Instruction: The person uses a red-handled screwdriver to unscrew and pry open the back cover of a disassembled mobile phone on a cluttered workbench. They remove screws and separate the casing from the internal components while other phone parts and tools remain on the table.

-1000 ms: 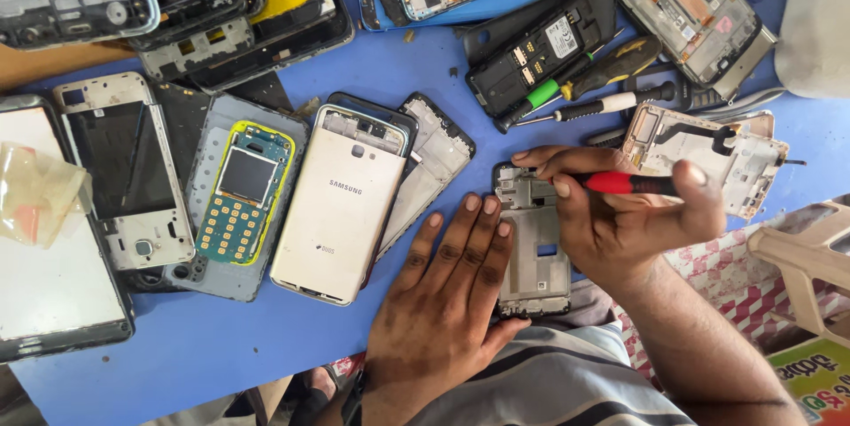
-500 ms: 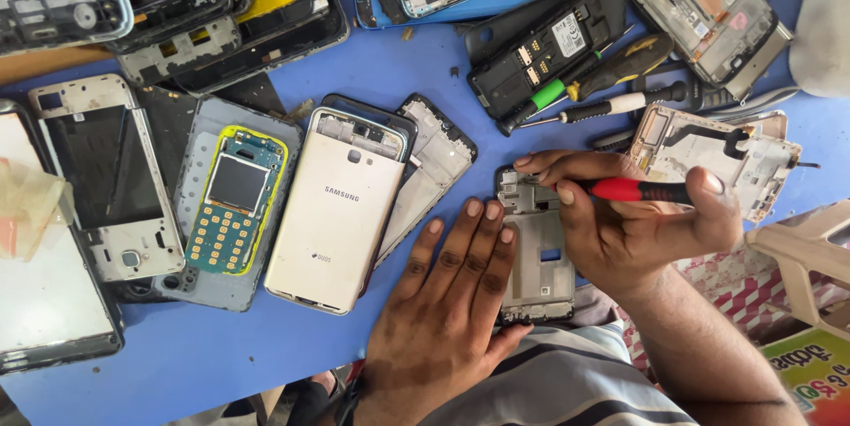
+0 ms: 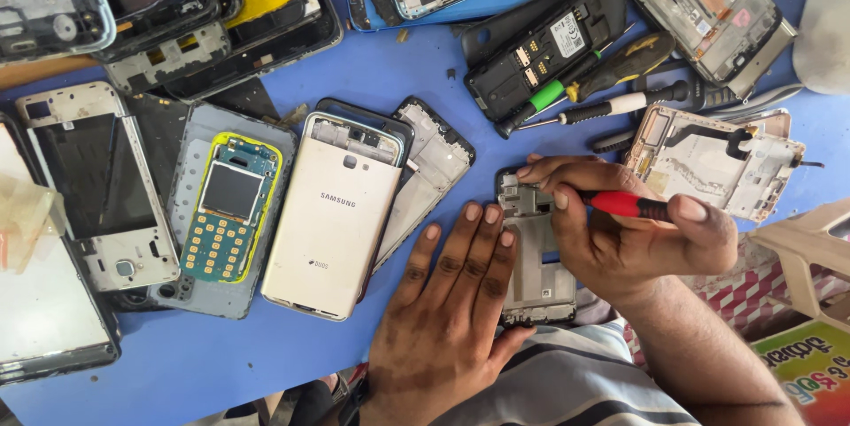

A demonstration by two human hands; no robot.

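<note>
A grey phone frame [image 3: 538,275] lies on the blue table [image 3: 266,360] near the front edge. My left hand [image 3: 447,320] presses flat beside and onto its left side, fingers spread. My right hand [image 3: 620,231] grips a red-handled screwdriver [image 3: 624,205], with the fingertips and tip at the upper end of the frame. The tip itself is hidden by my fingers. Left of my hands lies a gold phone back [image 3: 335,213].
Several opened phones and parts crowd the table: a keypad board in a grey tray [image 3: 228,213], a white frame [image 3: 97,187], a black phone body [image 3: 544,50], loose screwdrivers [image 3: 602,112], a beige frame [image 3: 713,160]. A plastic chair [image 3: 806,258] stands at the right.
The view has shifted slightly. My right hand with the screwdriver has edged along the top of the phone frame; my left hand stays pressed on it.
</note>
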